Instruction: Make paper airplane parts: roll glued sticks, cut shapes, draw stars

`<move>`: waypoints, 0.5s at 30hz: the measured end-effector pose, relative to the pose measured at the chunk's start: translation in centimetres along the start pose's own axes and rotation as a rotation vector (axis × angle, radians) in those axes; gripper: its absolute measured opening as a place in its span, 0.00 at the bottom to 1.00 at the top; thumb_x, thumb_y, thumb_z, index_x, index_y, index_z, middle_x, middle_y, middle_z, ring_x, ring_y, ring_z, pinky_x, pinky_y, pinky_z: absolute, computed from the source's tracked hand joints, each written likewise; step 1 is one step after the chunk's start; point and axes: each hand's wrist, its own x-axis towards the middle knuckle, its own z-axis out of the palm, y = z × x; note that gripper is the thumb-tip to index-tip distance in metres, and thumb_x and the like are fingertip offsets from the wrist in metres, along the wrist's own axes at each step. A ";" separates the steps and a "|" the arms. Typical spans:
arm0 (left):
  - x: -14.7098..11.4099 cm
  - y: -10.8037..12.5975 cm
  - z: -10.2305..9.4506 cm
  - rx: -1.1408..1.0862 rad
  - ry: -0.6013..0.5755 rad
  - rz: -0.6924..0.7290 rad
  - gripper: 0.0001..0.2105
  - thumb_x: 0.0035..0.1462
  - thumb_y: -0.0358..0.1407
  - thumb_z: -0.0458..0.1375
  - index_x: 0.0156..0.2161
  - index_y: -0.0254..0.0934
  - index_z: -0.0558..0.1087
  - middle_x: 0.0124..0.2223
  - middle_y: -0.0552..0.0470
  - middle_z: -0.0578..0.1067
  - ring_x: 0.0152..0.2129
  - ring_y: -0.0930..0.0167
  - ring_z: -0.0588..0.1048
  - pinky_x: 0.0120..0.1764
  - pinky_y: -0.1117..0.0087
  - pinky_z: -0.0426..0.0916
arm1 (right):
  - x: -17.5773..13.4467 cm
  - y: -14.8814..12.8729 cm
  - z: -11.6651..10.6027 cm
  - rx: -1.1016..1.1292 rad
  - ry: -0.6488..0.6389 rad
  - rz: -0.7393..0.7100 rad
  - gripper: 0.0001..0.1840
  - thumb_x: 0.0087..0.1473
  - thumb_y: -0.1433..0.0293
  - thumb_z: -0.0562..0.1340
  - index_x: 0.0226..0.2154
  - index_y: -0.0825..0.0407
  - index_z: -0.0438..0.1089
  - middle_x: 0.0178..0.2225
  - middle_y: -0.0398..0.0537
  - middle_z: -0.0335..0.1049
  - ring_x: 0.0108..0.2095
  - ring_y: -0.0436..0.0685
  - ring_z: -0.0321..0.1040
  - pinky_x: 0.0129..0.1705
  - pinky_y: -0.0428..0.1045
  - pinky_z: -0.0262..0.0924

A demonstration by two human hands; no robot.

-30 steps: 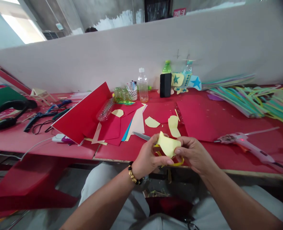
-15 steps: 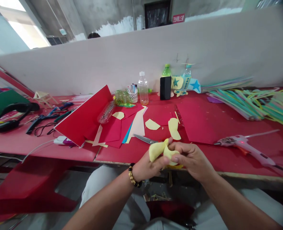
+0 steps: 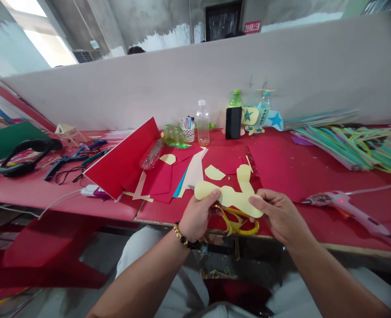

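A pale yellow paper cutout with rounded, wavy edges is stretched out flat between my two hands, above the table's front edge. My left hand pinches its left part, thumb on top. At the right end, my right hand grips it between thumb and fingers. Below the cutout lie scissors with yellow handles; the paper covers most of their blades, and only a tip shows on the left. Just behind it a second yellow cutout rests on the table, its lower end partly covered.
A pink glue gun lies at the right, its light lit. Behind are a clear bottle, a phone and a bundle of coloured strips. A red board leans at the left beside paper sheets.
The yellow cutout was curled and bunched between my fingers; now it is spread flat. My hands have moved apart, and the scissors' yellow handles have come into view.
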 end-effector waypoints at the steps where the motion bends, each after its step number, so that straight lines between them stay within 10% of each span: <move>1: 0.0 0.0 0.0 0.010 0.000 0.013 0.17 0.48 0.40 0.67 0.41 0.33 0.73 0.38 0.48 0.76 0.26 0.74 0.73 0.24 0.76 0.69 | 0.0 0.0 0.1 0.015 0.008 0.004 0.16 0.50 0.63 0.67 0.18 0.53 0.66 0.15 0.41 0.69 0.18 0.48 0.63 0.24 0.43 0.56; 15: 0.2 -0.3 0.0 0.057 -0.009 0.054 0.16 0.43 0.37 0.69 0.38 0.32 0.75 0.30 0.52 0.75 0.21 0.78 0.68 0.23 0.78 0.64 | 0.1 0.5 0.1 0.016 -0.030 -0.005 0.16 0.53 0.61 0.64 0.21 0.52 0.65 0.15 0.41 0.69 0.18 0.48 0.64 0.24 0.44 0.56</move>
